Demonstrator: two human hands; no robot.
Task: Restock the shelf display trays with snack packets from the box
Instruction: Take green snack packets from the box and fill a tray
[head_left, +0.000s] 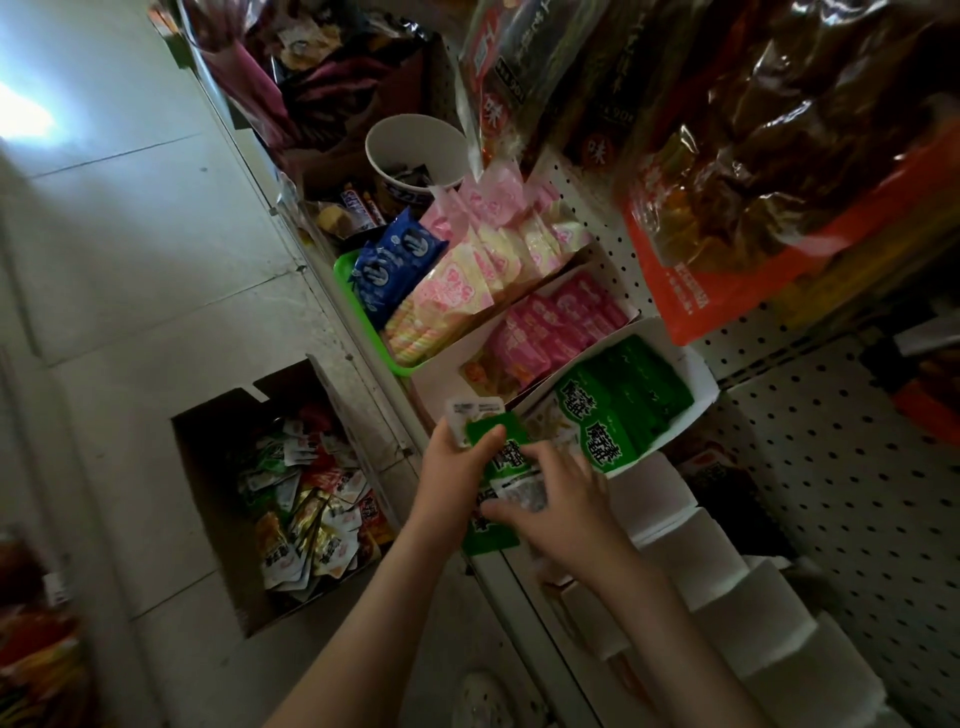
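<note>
Gripping the top of a loose stack of green packets at lower centre, the left hand steadies it; the right hand seems to pinch the lower ones. Some could slip out before reaching the tray just above.

Green packets held beside the white tray — cardboard box on floor.

Trays on shelf; box on floor
</note>
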